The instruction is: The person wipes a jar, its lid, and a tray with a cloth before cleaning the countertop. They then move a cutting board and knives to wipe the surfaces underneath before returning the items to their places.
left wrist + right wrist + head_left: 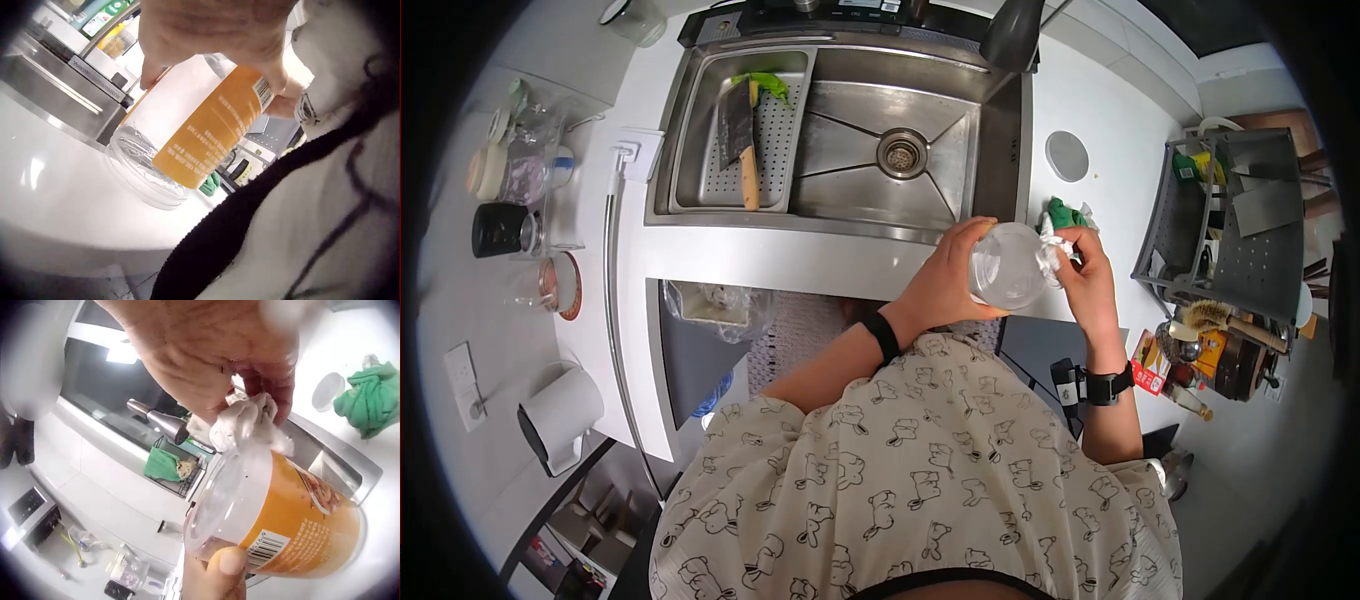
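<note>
My left hand grips a clear plastic jar with an orange printed label. The jar is tilted, its round mouth facing the right wrist camera, and the left thumb lies on its side near the rim. My right hand pinches a crumpled white cloth right at the jar's rim. A green cloth lies on the counter just beyond the right hand. Farther back on the counter is a round grey lid.
Behind the hands is a steel sink with a perforated tray holding a cleaver and green peppers. A grey rack stands at the right. A white kettle is at the left.
</note>
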`<state>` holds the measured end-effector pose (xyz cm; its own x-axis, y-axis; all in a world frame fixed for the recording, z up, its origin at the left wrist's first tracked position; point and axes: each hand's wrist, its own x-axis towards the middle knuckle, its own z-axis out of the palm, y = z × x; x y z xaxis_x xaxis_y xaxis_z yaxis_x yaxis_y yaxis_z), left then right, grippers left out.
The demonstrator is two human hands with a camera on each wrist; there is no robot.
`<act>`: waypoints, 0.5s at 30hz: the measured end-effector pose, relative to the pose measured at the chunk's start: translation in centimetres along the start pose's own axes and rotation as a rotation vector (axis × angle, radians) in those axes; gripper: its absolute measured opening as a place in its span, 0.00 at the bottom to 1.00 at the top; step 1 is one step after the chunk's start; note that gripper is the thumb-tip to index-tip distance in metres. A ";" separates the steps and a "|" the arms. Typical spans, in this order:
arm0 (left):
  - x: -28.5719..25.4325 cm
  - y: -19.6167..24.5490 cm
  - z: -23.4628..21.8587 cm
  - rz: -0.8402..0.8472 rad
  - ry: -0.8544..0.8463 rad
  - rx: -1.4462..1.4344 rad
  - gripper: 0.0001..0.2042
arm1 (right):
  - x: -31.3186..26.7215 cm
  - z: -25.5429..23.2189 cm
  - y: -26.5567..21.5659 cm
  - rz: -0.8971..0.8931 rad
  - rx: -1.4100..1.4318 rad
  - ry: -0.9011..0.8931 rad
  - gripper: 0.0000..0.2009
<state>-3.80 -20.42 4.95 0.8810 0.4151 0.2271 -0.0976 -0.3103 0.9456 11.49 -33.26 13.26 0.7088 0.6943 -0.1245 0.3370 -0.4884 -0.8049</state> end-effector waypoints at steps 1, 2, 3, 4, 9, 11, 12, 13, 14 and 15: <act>0.1 -0.2 0.0 0.032 0.001 0.011 0.50 | -0.1 -0.1 -0.6 -0.002 -0.035 -0.029 0.07; 0.1 -0.4 0.0 0.063 0.002 0.023 0.50 | -0.1 -0.2 -1.2 -0.005 -0.070 -0.060 0.07; 0.2 -0.4 0.0 0.061 -0.001 0.020 0.50 | 0.1 -0.2 -1.8 0.000 -0.071 -0.059 0.07; 0.2 -0.3 -0.1 0.075 0.000 0.032 0.50 | 0.5 -0.1 -2.4 -0.085 -0.188 -0.080 0.07; 0.4 -0.3 -0.3 0.064 -0.008 0.036 0.51 | 2.9 1.9 -4.4 -0.500 -0.365 -0.161 0.09; 0.5 0.2 -0.6 0.066 -0.028 0.056 0.50 | 2.5 1.3 -4.2 -0.498 -0.394 -0.163 0.09; 0.6 0.3 -0.6 0.069 -0.023 0.055 0.50 | 2.1 0.8 -4.1 -0.493 -0.423 -0.165 0.09; 0.6 0.4 -0.5 0.063 -0.041 0.060 0.50 | 1.6 0.3 -4.1 -0.495 -0.430 -0.168 0.09; 0.4 0.4 -0.3 0.051 -0.059 0.063 0.49 | 1.0 -0.3 -4.2 -0.305 -0.370 -0.169 0.09; 0.3 0.4 -0.1 0.048 -0.051 0.056 0.49 | 0.7 -0.7 -4.1 -0.117 -0.309 -0.170 0.08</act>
<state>-3.63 -20.30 5.41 0.8987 0.3548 0.2579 -0.1151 -0.3767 0.9192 11.00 -31.15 16.93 0.5499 0.8202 -0.1576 0.5996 -0.5191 -0.6091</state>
